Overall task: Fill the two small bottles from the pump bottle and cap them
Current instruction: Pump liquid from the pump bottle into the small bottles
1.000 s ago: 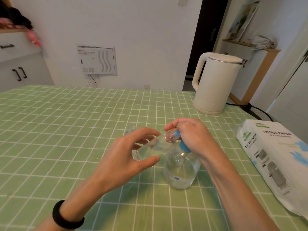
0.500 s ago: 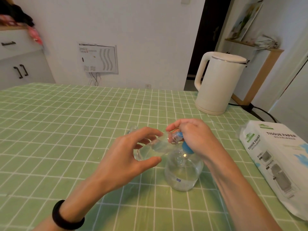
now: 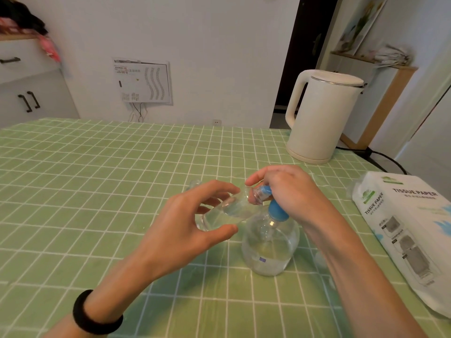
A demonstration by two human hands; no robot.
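A round clear pump bottle [image 3: 269, 250] with a blue pump head [image 3: 277, 211] stands on the green checked table. My right hand [image 3: 290, 191] lies over the pump head, fingers curled round it. My left hand [image 3: 185, 230] grips a small clear bottle [image 3: 231, 211], tilted on its side, its open mouth held against the blue nozzle. Clear liquid lies in the small bottle. A second small clear bottle [image 3: 194, 185] shows only partly, behind my left fingers.
A cream electric kettle [image 3: 322, 118] stands at the back right, its black cord trailing off the table edge. A pack of tissue paper [image 3: 410, 228] lies at the right edge. The green checked tablecloth [image 3: 85, 191] stretches to the left.
Both hands and the bottles keep their positions. The head camera has shifted slightly.
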